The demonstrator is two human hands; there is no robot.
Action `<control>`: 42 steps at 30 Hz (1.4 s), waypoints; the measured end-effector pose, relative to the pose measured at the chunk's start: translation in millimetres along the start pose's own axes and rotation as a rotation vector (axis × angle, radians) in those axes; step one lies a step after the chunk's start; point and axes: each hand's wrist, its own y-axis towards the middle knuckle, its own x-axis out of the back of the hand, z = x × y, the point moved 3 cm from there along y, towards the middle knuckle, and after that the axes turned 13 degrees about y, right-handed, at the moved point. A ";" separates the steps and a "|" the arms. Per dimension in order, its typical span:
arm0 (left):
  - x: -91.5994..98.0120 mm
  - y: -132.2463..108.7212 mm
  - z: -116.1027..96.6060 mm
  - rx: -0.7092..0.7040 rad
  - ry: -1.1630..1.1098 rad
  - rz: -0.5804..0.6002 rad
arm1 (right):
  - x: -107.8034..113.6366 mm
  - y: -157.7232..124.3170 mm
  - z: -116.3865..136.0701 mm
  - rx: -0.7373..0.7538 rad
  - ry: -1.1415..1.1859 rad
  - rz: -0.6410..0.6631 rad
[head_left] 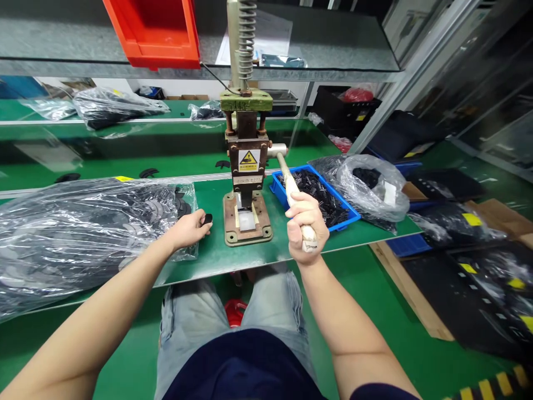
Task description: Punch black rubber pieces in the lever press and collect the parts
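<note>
A hand press [249, 158] with a spring on top and a yellow warning label stands on the green bench. My right hand [307, 226] is wrapped round its wrapped lever handle [290, 182], right of the press body. Left of the press base, my left hand [190, 228] pinches a small black plastic part [207, 219] between thumb and fingers. Under the ram, a pale block [247, 221] sits on the rusty base plate. Close beside my left hand lies a big clear plastic bag [95, 228] full of dark flat curved parts.
Right of the press is a blue tray [350, 218] of small black parts, with a clear bag [370, 186] beyond it. An orange bin [160, 53] is on the shelf above. Loose black pieces [149, 173] lie behind the left bag. Cartons and bagged parts [462, 222] stand at the right.
</note>
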 end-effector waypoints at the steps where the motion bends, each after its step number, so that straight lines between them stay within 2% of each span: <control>1: -2.8 1.2 -3.2 0.025 -0.112 0.032 | 0.1 0.0 0.2 0.001 -0.005 0.003; 5: -9.6 4.4 -18.6 0.048 -0.352 0.063 | 0.7 -0.6 0.5 0.000 -0.005 0.013; 10: -10.2 6.9 -32.8 0.041 -0.494 0.010 | 1.3 -1.2 0.2 0.003 -0.029 0.021; 17: -18.6 27.4 -40.6 0.161 -0.734 -0.089 | 0.7 -0.9 -0.1 -0.002 0.010 0.003; 21: -25.9 36.9 -55.0 0.169 -0.837 0.005 | 0.4 -0.6 0.2 0.000 0.027 0.005; 28: -30.0 49.2 -75.7 0.207 -0.801 0.091 | 0.7 -0.7 0.3 -0.002 0.033 0.009; 36: -33.0 67.7 -81.6 0.238 -0.640 0.163 | -0.9 -2.9 0.3 -0.019 0.024 -0.020; 42: -30.5 74.4 -86.1 0.306 -0.570 0.303 | -1.6 -3.3 -2.0 0.008 0.063 -0.037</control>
